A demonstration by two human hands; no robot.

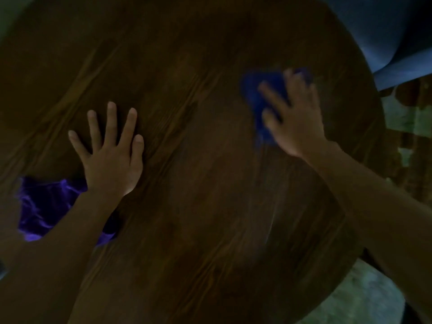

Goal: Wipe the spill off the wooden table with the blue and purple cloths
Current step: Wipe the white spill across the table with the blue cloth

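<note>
Two hands on wooden table (210, 160): right hand (297, 118) pressing flat, fingers spread, on blue cloth (261, 94); left hand (112, 160) resting splayed, holding nothing, beside purple cloth (44, 206).

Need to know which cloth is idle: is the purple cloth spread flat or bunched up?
Bunched up. The crumpled purple cloth shows folds and ridges, lying on the brown wooden table partly under the left forearm, unheld.

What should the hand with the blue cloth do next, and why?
Probably keep sliding the blue cloth toward the table's middle: the right hand presses on it near the far edge, while the left hand lies flat and the purple cloth sits unused.
</note>
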